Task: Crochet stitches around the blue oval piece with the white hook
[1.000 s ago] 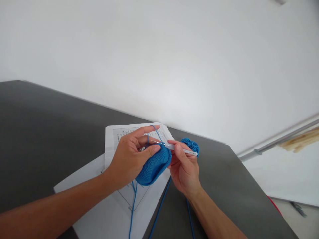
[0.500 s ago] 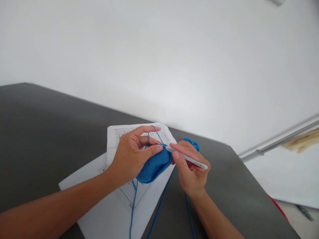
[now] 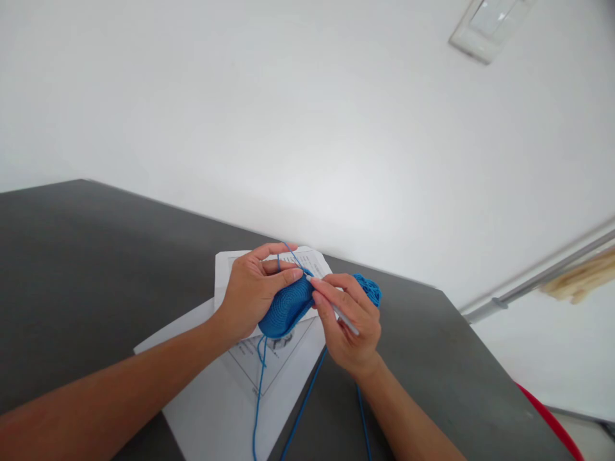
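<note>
A rounded blue crochet piece (image 3: 287, 307) is pinched at its upper edge between the thumb and fingers of my left hand (image 3: 247, 288). Blue yarn runs over that hand's raised index finger and down to the edge of the work. My right hand (image 3: 350, 320) grips a crochet hook (image 3: 346, 320) with a pale handle, like a pencil. The hook's tip end meets the top edge of the piece, close to my left thumb; the very tip is too small to make out. Yarn strands (image 3: 259, 397) hang below the piece.
Printed sheets of paper (image 3: 211, 384) lie under my hands on the dark grey table (image 3: 120, 256). A bundle of blue yarn (image 3: 368, 290) rests behind my right hand. Beyond the table's far edge rises a white wall (image 3: 288, 115) with a switch plate (image 3: 490, 25). A metal pole (image 3: 538, 278) is at right.
The view has shifted, bringing more of the switch plate in. My right hand has turned and drawn closer to my left, with the hook now steeper and more covered by the fingers.
</note>
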Demonstrator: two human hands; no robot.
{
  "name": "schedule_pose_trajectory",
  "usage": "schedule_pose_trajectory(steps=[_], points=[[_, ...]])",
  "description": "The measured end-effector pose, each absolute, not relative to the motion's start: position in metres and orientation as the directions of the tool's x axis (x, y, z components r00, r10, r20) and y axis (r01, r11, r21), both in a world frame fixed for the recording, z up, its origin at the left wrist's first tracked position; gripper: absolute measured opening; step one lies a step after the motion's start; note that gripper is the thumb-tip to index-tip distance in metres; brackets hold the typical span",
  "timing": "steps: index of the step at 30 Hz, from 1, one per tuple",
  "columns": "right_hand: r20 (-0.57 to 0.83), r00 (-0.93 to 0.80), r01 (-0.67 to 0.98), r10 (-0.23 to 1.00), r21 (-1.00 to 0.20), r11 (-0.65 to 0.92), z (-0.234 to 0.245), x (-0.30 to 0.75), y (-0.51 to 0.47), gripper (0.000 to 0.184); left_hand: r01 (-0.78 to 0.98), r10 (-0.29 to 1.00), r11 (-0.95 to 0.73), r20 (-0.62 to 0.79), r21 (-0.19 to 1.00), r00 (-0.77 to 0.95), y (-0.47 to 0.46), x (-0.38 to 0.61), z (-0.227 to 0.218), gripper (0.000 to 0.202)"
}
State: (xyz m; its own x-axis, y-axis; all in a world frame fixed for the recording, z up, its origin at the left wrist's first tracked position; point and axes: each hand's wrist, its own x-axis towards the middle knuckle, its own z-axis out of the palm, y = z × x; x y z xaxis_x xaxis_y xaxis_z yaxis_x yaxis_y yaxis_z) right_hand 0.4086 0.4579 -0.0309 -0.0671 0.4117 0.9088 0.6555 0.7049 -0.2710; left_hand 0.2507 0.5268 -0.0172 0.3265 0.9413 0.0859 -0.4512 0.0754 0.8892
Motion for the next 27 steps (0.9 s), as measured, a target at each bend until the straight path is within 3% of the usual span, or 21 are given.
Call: schedule_pose_trajectory(steps=[7,16,27], points=[[0.919,-0.068,0.688,0.389,-0.239,0.685,-0.05,0.402,0.461,0.045,-0.481,0.93,0.064,0.122,0.874,0.346,0.534,0.252,-0.022,0.058],[0.924,-0.092,0.718,0.371,-0.196,0.667,-0.056,0.398,0.466,0.038,-0.511,0.9,0.034,0.196,0.859,0.389,0.551,0.25,-0.03,0.051],[0.909,-0.063,0.696,0.412,-0.256,0.671,-0.059,0.399,0.462,0.036,-0.507,0.899,0.044,0.187,0.861,0.396,0.543,0.251,-0.033,0.047]])
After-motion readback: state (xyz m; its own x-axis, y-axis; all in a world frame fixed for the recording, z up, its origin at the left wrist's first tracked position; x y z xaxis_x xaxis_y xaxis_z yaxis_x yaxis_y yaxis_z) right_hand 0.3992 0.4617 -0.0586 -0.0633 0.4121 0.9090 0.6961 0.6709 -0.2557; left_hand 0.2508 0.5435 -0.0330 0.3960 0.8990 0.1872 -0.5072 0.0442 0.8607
